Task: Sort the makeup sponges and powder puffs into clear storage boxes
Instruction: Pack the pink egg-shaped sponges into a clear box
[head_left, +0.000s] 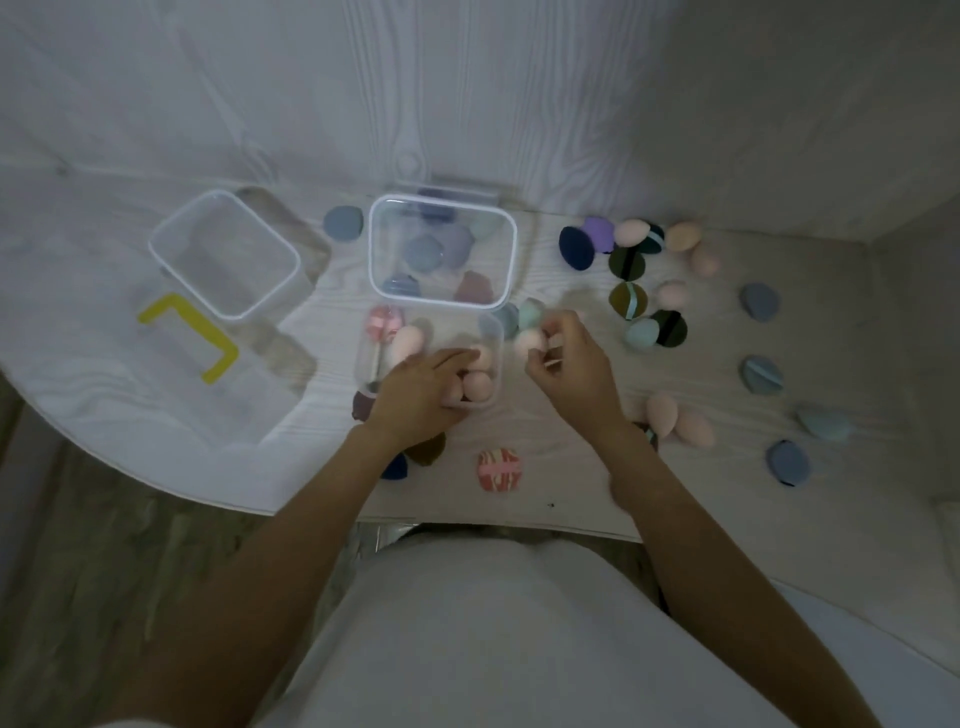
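My left hand (421, 387) reaches into the near clear box (491, 332), its fingers among several pink sponges (477, 385) that lie inside. My right hand (569, 361) hovers just right of that box, fingers curled round a pink sponge (530, 340). Behind it stands a larger clear box (511, 244) with blue, purple and mint sponges and puffs in it. An empty clear box (226, 252) sits at the left. Loose sponges and puffs lie scattered at the right, among them pink sponges (675, 421) and dark green puffs (626, 262).
A yellow bracket-shaped piece (189, 335) lies left of the boxes. A pink patterned puff (498, 470) rests near the table's front edge. Blue puffs (761, 374) dot the far right. A wall stands behind the table, with another at the right.
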